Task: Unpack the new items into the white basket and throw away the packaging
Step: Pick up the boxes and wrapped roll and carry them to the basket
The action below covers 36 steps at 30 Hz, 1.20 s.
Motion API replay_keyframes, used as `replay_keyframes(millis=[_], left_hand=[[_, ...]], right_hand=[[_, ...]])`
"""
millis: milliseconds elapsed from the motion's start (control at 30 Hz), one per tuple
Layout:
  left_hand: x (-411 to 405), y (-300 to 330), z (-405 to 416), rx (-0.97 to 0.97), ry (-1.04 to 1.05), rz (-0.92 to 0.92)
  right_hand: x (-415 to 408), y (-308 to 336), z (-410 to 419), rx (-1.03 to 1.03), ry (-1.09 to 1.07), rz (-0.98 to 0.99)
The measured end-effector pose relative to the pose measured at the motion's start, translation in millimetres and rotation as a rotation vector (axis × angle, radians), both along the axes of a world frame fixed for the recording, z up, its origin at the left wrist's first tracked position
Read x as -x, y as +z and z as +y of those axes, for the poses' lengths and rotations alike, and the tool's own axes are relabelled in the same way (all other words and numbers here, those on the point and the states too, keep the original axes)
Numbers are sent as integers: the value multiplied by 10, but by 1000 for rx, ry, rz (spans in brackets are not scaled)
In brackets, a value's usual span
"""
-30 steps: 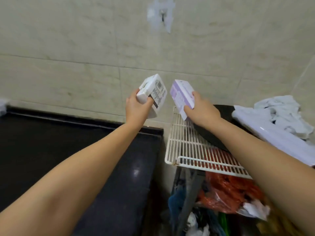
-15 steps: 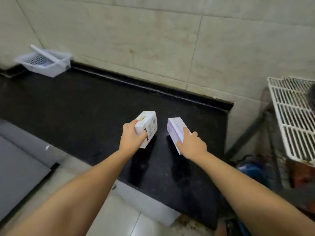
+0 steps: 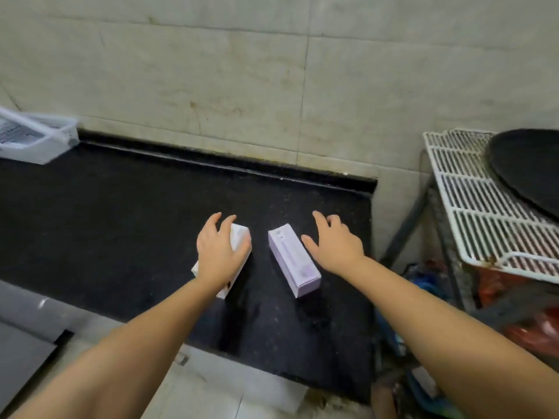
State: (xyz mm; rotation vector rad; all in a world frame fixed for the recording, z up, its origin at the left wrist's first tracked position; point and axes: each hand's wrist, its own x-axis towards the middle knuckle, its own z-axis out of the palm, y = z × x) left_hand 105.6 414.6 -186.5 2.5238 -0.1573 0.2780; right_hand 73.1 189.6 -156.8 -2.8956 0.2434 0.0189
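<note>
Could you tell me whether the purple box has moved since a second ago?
Yes. The purple box went from above the white wire rack down onto the black counter.

You have two small cartons lying flat on the black countertop [image 3: 121,213], side by side and apart, both closed. The lilac box [image 3: 293,264] is long and narrow, angled with its near end toward the right, its top face and near end flap in full view. The white box [image 3: 239,237] lies to its left, mostly hidden, only its far corner and near edge showing. The white basket [image 3: 39,140] sits far left against the wall, on the counter.
</note>
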Motion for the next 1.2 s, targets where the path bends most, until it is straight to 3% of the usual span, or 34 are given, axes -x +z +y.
replay_keyframes(millis=[267,400,467,567,667,733,1000,1200], left_hand=[[-70,1310,-2268,190,-563,-244],[410,1693,-3443,199,-828,-274],[643,1743,-3943,77,-903,-297],[866,1698,-4505,-226,-907,-158],[927,1510,-4793,-360,-880,9],[909,1367,-4848,-389,-847,-10],[828,1260,-4816,-396,-832,-48],[822,1263,-4811,-400,-844,-56]], right_hand=[[389,1619,-1616,119,-150,-413],[880,1907,-2688,216,-359,-393],[1136,1838,-3113,289,-449,-290],[1409,1599,-3522,400,-486,-57],[1515,1462,-3800,543,-474,63],[1540,1489,-3972,547,-503,86],[1510,1635,-4453,134,-559,96],[1492,1622,-4527,138,-594,24]])
